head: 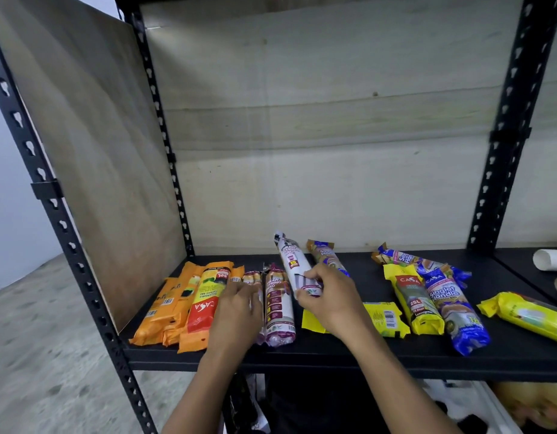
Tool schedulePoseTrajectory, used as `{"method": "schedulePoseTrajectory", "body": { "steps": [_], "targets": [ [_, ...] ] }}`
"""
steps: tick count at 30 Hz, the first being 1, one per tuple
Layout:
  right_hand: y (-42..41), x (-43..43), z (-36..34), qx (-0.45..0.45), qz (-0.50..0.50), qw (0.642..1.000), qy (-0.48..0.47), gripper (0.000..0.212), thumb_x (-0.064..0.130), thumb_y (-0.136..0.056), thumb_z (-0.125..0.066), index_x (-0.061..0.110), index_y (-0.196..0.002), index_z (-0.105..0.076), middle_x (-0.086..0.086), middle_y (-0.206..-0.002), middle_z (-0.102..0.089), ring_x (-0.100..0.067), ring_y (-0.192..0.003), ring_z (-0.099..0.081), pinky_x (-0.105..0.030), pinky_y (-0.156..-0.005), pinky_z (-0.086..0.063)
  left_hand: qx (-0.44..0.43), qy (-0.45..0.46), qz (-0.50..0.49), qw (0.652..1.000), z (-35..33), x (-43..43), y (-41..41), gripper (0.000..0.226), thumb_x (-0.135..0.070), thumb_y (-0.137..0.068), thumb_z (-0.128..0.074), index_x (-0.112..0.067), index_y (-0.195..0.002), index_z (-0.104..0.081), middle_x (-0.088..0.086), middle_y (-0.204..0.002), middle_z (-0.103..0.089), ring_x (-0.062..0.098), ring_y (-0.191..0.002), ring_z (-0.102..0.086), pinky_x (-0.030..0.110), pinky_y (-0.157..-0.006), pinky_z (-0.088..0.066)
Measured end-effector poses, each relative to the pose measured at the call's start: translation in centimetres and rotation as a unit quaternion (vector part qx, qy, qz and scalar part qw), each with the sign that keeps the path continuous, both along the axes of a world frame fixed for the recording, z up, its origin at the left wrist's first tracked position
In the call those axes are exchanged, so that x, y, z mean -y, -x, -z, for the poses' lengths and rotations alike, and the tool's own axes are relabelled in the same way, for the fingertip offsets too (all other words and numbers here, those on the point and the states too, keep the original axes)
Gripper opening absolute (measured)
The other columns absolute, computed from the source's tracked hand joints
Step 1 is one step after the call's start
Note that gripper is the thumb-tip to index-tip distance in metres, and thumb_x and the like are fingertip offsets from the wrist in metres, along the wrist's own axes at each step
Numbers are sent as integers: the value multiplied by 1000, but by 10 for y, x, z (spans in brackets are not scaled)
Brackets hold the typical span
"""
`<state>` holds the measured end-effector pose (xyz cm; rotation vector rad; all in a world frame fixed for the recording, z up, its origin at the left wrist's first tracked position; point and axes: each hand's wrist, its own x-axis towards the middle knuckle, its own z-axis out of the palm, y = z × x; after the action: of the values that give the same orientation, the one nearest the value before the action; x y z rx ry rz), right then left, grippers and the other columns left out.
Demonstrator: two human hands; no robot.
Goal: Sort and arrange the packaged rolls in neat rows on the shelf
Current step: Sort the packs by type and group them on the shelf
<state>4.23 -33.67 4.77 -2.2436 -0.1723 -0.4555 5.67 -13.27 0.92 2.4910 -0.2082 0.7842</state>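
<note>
Head view, looking down onto a black shelf. Pinching the near end of a white roll with the right hand, thumb and fingers curled round it. Keeping that roll at a slant, far end pointing toward the back board and a little left; not showing whether lifted or touching the shelf.

Resting the left hand on a pink roll left of the white roll; fingers blurred, so not telling whether curling round it or only lying on it.

Seeing a purple roll lying lengthwise between the pink roll and the white roll, just beside both. Seeing, further left of the white roll, a red and yellow roll and then orange packs lying side by side in a row.

Seeing, just right of the white roll and partly hidden behind the right hand, a brown and blue roll. Seeing a flat yellow pack lying under the right wrist. Finding, well to the right of the white roll, a yellow roll touching a blue roll, with a second blue roll lying crosswise behind them, and a long yellow pack lying farthest right.
</note>
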Motion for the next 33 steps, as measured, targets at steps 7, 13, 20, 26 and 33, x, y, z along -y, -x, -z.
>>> {"method": "schedulePoseTrajectory", "body": {
  "steps": [7,13,20,26,33],
  "targets": [
    [11,-50,9,-19,-32,999,16,34,43,-83,-71,28,-112,-61,2,-105,-53,-12,-93,-55,-24,-72,-42,15,-34,-24,999,-5,-33,15,24,-23,-96,-56,-16,-113,-72,5,-123,-62,22,-114,-57,32,-87,-53],
    [18,-73,20,5,-27,999,38,34,43,-83,-70,27,-111,-59,5,-114,-45,-10,-101,-50,-22,-75,-43,4,-87,-54,995,8,-48,17,27,-30,-92,-62,-18,-114,-73,6,-121,-64,25,-108,-59,42,-93,-52],
    [17,-81,31,47,-28,996,66,36,57,-85,-62,30,-108,-56,2,-121,-45,-15,-108,-54,-24,-76,-49,22,-79,-53,995,14,-46,16,23,-28,-93,-60,-22,-111,-73,6,-117,-65,25,-109,-58,45,-92,-50],
    [12,-67,23,21,-65,997,29,29,54,-92,-56,33,-108,-67,5,-107,-58,-9,-96,-60,-26,-80,-52,43,-47,-4,998,12,-32,15,29,-25,-96,-50,-19,-114,-71,6,-120,-66,26,-113,-59,50,-92,-50],
    [16,-30,14,-14,-89,995,-38,26,31,-94,-60,34,-119,-64,12,-99,-66,3,-81,-65,-16,-68,-54,52,8,36,998,3,-19,24,23,-18,-98,-53,-19,-114,-69,-5,-115,-68,15,-106,-63,43,-90,-53]
  ]
}}
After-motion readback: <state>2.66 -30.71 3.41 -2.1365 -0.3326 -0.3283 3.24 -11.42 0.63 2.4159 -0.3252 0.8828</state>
